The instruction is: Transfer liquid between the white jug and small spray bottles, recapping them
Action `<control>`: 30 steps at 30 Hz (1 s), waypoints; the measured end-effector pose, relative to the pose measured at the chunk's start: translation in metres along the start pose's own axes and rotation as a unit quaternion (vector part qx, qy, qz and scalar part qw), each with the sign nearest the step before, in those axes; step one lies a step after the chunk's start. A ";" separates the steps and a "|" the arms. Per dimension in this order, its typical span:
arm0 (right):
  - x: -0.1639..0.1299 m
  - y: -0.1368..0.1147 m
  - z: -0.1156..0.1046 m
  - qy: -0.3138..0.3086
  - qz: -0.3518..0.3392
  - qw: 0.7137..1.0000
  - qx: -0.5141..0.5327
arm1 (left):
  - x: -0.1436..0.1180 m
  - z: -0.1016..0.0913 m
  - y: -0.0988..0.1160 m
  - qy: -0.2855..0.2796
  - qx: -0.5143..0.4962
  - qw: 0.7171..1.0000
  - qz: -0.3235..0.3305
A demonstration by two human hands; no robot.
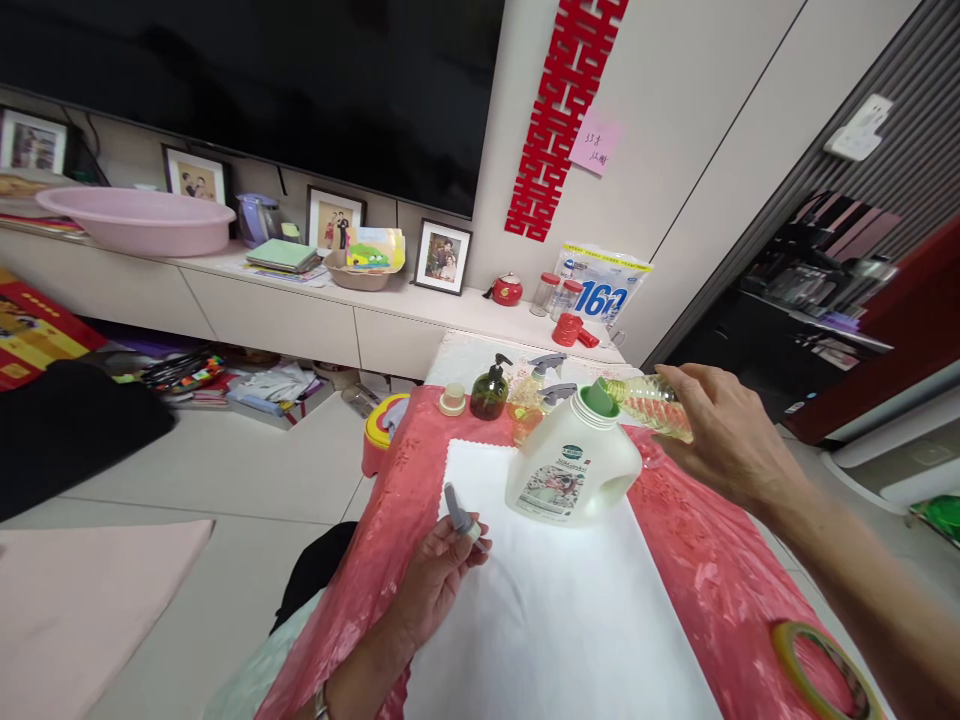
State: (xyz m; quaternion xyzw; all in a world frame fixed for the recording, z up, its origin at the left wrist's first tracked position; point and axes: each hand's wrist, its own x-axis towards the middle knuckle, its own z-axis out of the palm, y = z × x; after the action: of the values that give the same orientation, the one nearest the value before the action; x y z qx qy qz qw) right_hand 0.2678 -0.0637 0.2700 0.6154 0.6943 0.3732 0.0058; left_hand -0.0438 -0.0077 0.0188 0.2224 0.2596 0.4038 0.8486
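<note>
My right hand (712, 425) grips a clear ribbed bottle (646, 403) with yellowish liquid in it. The bottle lies tilted almost level, its neck at the green-rimmed mouth of a large whitish detergent jug (551, 470). That jug stands upright and uncapped on a white sheet (555, 620). Lower down, my left hand (442, 565) has its fingers closed around a grey spray trigger head (459, 512), held over the sheet's left part. Behind the jug are a dark green pump bottle (489, 392), a pale cap (452, 400) and other grey-topped spray bottles (551, 365), partly hidden.
A red plastic cover (712, 540) drapes the table under the sheet. A roll of tape (821, 670) lies at the right front. Jars (545, 295), a red pot (507, 290) and a pink basin (142, 220) stand on the cabinet behind. A yellow-topped stool (384, 425) is left of the table.
</note>
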 end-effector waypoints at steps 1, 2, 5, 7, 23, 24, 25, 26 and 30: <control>0.000 0.000 0.000 -0.001 0.000 1.000 -0.002 | 0.000 0.000 0.000 0.001 0.000 1.000 0.001; 0.001 0.000 0.000 -0.002 0.001 1.000 -0.003 | 0.000 0.001 0.000 0.002 0.000 1.000 0.001; 0.002 0.000 -0.001 -0.007 0.001 1.000 -0.009 | 0.000 0.001 0.000 0.002 0.003 1.000 -0.001; 0.003 0.000 -0.002 -0.009 -0.002 1.000 -0.011 | 0.000 0.000 0.000 0.000 0.004 1.000 -0.001; 0.008 0.001 -0.006 -0.009 -0.021 0.998 -0.051 | 0.004 -0.006 -0.005 -0.004 0.001 1.000 0.001; 0.008 0.001 -0.007 -0.007 -0.022 0.998 -0.053 | 0.004 -0.006 -0.004 -0.002 0.001 1.000 0.000; 0.009 0.001 -0.007 -0.005 -0.024 0.998 -0.054 | 0.004 -0.006 -0.004 -0.001 0.001 1.000 0.000; 0.009 0.000 -0.008 -0.003 -0.025 0.998 -0.055 | 0.004 -0.006 -0.004 -0.001 0.001 1.000 -0.001; 0.010 0.000 -0.009 0.002 -0.033 0.998 -0.058 | 0.005 -0.005 -0.004 -0.002 0.001 1.000 -0.001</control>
State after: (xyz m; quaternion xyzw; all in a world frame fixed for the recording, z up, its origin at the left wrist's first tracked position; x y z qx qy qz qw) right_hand 0.2617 -0.0594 0.2811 0.5901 0.6912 0.4140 0.0524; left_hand -0.0423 -0.0055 0.0113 0.2243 0.2584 0.4018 0.8494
